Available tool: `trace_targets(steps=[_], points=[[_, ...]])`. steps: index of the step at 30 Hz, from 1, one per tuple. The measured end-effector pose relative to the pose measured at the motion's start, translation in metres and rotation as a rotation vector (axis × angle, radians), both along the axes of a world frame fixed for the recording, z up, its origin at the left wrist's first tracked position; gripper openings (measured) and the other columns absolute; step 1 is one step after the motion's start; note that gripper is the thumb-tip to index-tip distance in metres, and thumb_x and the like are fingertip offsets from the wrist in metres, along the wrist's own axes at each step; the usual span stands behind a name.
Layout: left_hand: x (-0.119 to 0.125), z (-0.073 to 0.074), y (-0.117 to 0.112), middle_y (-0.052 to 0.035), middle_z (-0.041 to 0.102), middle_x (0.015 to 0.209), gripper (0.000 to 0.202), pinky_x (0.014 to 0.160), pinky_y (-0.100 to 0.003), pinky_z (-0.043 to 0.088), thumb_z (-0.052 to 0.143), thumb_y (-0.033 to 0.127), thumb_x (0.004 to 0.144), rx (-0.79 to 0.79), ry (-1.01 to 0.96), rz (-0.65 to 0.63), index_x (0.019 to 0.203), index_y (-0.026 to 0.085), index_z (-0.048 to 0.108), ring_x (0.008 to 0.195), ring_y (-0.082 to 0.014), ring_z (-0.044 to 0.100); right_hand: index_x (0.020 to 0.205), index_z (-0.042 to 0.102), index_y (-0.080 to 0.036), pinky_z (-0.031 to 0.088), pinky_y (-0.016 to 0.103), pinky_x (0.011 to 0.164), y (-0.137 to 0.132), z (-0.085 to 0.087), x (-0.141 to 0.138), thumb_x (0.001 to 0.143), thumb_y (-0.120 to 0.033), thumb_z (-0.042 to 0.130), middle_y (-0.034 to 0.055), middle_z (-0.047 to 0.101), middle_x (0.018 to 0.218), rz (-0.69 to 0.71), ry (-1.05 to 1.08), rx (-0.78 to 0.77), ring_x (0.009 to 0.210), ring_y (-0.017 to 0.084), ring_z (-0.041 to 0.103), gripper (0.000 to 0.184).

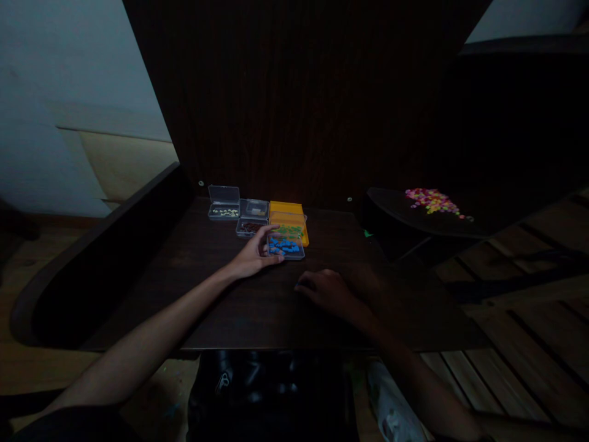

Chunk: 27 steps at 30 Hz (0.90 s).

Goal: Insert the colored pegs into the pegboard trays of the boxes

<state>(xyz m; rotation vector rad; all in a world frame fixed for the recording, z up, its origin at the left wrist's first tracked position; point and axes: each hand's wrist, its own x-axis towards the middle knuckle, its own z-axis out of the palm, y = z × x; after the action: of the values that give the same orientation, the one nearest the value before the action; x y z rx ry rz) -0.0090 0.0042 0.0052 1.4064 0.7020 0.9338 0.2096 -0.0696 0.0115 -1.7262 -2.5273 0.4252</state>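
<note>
My left hand (256, 255) reaches across the dark wooden table (221, 307) and grips the near left edge of a small clear box of blue beads (285, 247). My right hand (327, 291) rests on the table just in front of that box, fingers curled, with a small blue bead at its fingertips. Behind the blue box sit a clear box of green beads (289, 231), an orange box (286, 209), a box of dark red beads (251, 228), an empty-looking clear box (256, 209) and an open-lidded box of pale beads (223, 211).
A dark round tray (396, 212) to the right carries a heap of pink, yellow and orange beads (432, 201). A tall dark wooden panel (304, 98) stands behind the table. A dark chair arm (101, 252) runs along the left. The scene is very dim.
</note>
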Motion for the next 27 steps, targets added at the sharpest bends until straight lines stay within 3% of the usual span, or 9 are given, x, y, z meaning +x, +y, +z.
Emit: trace_targets(steps=[19,27], points=[[0.0,-0.001,0.002,-0.0116,0.05,0.136,0.077,0.095,-0.045,0.051,0.079,0.02,0.067,0.001,0.002,0.008,0.133,0.024,0.038,0.098,-0.0199,0.066,0.103,0.062,-0.021,0.037,0.025,0.069,-0.001,-0.004,0.003,0.095,-0.034,0.049,0.0029,0.068,0.088,0.058,0.053,0.02,0.077,0.015,0.061,0.02],[0.001,-0.005,0.001,-0.0125,0.049,0.137,0.077,0.094,-0.045,0.051,0.08,0.021,0.067,0.01,-0.019,-0.021,0.132,0.025,0.039,0.101,-0.0218,0.065,0.092,0.064,-0.017,0.03,0.021,0.056,0.024,0.026,0.014,0.09,-0.037,0.055,-0.0058,0.05,0.058,0.079,0.338,0.081,0.052,0.008,0.044,0.021]])
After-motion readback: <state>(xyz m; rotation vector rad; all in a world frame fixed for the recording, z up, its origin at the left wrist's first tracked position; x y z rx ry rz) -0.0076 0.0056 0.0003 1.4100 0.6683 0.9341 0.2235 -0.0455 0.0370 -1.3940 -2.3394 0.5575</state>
